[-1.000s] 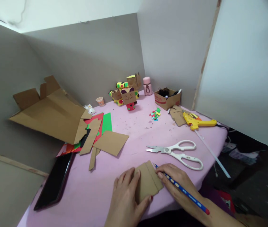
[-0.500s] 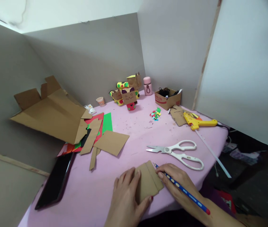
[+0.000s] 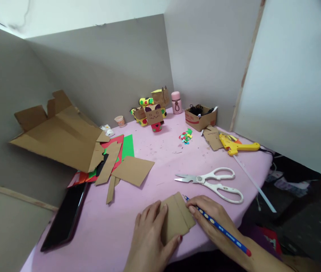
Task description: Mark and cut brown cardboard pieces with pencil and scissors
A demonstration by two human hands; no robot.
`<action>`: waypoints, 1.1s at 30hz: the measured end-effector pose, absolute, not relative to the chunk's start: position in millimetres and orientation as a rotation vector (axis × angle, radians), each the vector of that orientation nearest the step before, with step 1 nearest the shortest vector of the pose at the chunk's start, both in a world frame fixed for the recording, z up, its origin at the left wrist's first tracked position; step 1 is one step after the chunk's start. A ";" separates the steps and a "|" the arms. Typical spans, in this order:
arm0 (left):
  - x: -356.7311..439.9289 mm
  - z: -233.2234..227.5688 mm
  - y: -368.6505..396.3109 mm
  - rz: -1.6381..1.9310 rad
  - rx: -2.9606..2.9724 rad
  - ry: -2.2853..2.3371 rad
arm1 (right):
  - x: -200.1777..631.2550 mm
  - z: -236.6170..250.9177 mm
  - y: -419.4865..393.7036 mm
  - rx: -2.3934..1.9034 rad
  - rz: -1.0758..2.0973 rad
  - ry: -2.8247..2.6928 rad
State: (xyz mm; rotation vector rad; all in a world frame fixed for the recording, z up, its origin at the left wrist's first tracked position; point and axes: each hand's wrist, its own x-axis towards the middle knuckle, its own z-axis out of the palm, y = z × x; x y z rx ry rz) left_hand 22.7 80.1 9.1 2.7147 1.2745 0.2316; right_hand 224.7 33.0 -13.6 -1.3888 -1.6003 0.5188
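both hands had kept their places since half a second before, near the tabletop's [image 3: 104,234] front edge. the left hand [image 3: 149,236] lay with fingers spread over the small layered cardboard [image 3: 174,219] beside that edge, while the right hand [image 3: 210,215] pinched a blue pencil [image 3: 219,229], its tip by the cardboard's far corner; i couldn't tell if it touched. white scissors [image 3: 199,179] lay open beyond, toward the tabletop's right edge.

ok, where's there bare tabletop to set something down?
Largest: between the black-screened device and the left hand. Smaller: between the cardboard square and the scissors. Crowded: left rear, with large cardboard and coloured paper; right rear, with glue gun and small box.
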 end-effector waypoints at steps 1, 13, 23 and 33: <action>22.6 9.2 80.0 0.236 2.718 1.274 | 224.4 -13.1 32.9 -1.395 0.519 -1.595; 25.2 12.4 79.2 0.205 2.687 1.289 | 223.7 -11.9 31.8 -1.423 0.535 -1.587; 26.2 13.1 79.0 0.199 2.676 1.291 | 223.3 -10.5 32.5 -1.423 0.520 -1.601; 26.6 13.4 79.6 0.189 2.675 1.296 | 223.0 -9.5 31.9 -1.428 0.510 -1.589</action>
